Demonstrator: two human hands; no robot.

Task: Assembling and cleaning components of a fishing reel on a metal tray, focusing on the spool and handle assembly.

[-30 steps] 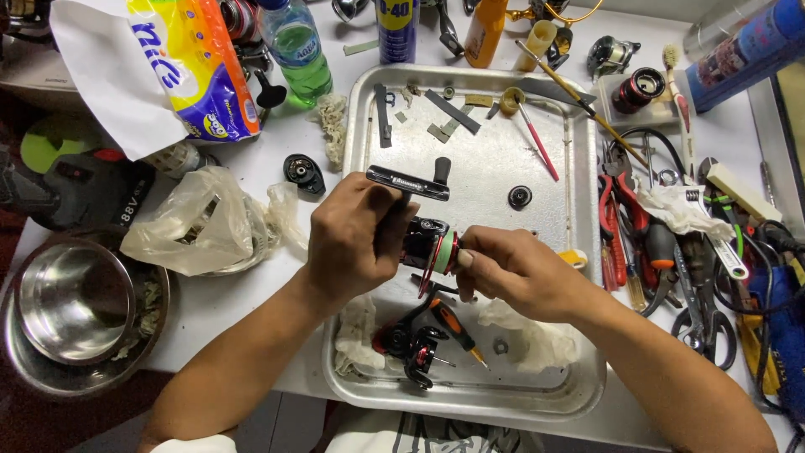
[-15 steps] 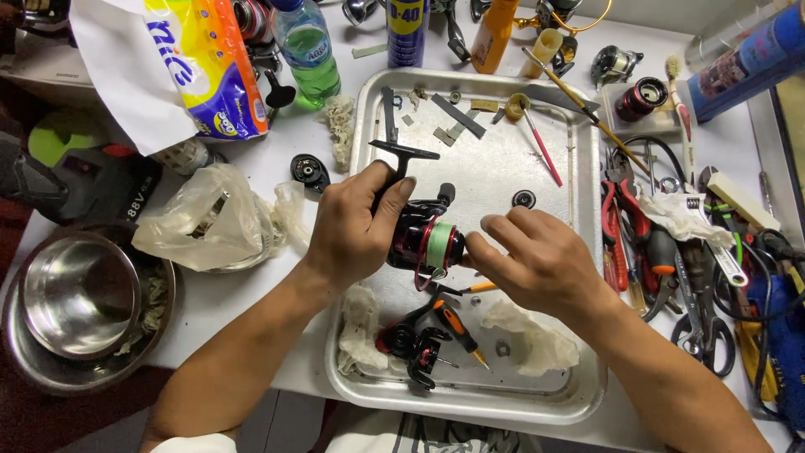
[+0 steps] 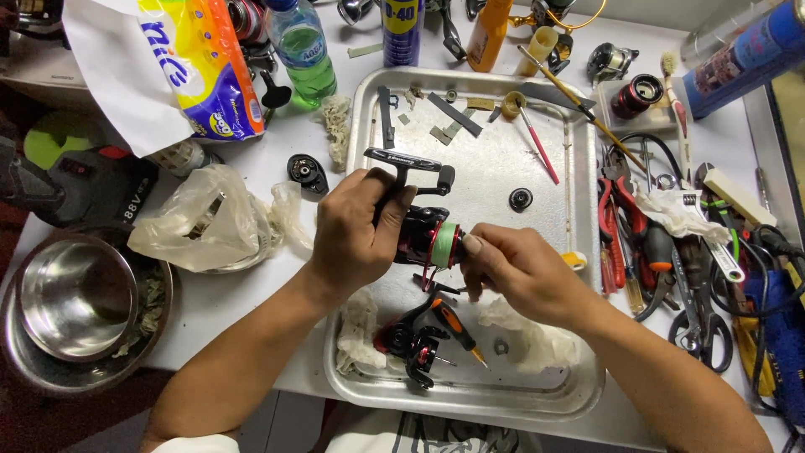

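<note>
Reel (image 3: 426, 239) looks mid-service: body, spool and handle are together, but loose parts remain across the tray (image 3: 470, 401), with a second reel piece (image 3: 409, 342) and a screwdriver (image 3: 453, 329) at its near edge. Left hand (image 3: 356, 231) is wrapped around the reel body above tray centre; right hand (image 3: 520, 273) pinches at the green spool's right face.

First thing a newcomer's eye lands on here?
Both hands over the metal tray: the left hand grips a black-and-red fishing reel with green line on its spool, and the right hand pinches at the spool end. Next, the bright tissue pack at top left and the steel bowls at lower left.
</note>
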